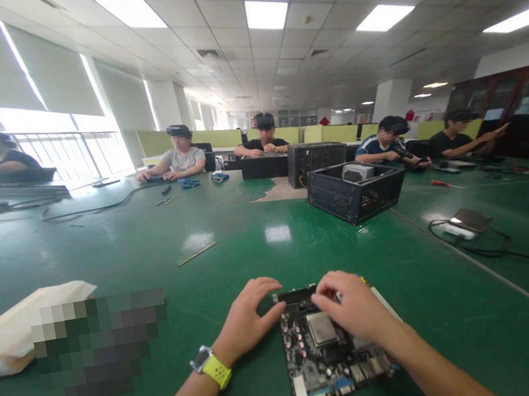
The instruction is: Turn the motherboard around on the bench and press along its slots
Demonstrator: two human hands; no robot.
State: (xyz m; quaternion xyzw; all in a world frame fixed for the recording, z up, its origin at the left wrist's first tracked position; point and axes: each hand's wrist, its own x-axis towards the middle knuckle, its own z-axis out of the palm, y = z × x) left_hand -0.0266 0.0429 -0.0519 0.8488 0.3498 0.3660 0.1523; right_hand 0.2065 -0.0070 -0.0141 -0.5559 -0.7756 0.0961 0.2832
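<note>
A motherboard (308, 361) lies flat on the green table, its port side towards me. A silver square processor (321, 329) sits in its socket. At the board's far left corner is my left hand (249, 313), thumb and fingers apart around the end of a long black slot (297, 295); whether it touches the board I cannot tell. My right hand (356, 307) is over the far right part, thumb and fingers curled together at the slot area. Whatever they pinch is hidden. A yellow-green strapped watch (212, 367) is on my left wrist.
A green memory stick (197, 254) lies beyond my left hand. An open black computer case (357, 192) stands farther back. Left are a pale paper package (17, 330) and a blurred-out dark object (118, 351). Right are cables and a charger (460, 229). Several people sit around the table.
</note>
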